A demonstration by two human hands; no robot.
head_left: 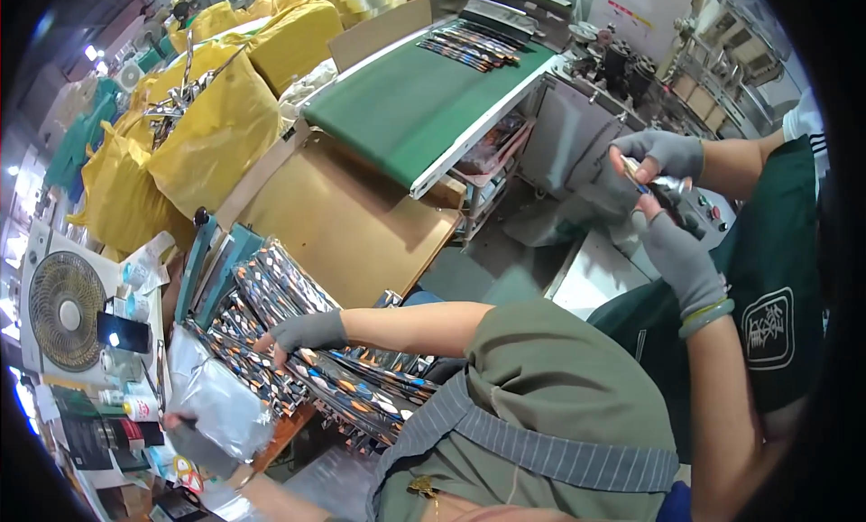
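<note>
- At the far left, a white fan with a round grille (68,298) stands left of the pile of long, thin, dark strips patterned in orange, white and blue (280,283).
- The left hand (200,445), in a grey fingerless glove, is blurred below and left of the pile, just beside the stack of clear plastic bags (221,405); I cannot tell whether its fingers pinch any film.
- The stack of bags lies against the pile's left side, between it and the left hand.
- The pile's long axis slants from upper left to lower right; a blue-green metal frame (209,271) bounds its upper-left end.
- The right hand (305,334), gloved alike, is the nearer one: it rests on the pile, fingers bent down onto the strips; whether it grips one, I cannot tell.
- Above and right of the pile spreads a tan worktop (334,224), the widest room for moving, ending at a straight edge below the green conveyor belt (397,116).
- Well right of the pile, a co-worker's gloved hands (663,152) hold something small.
</note>
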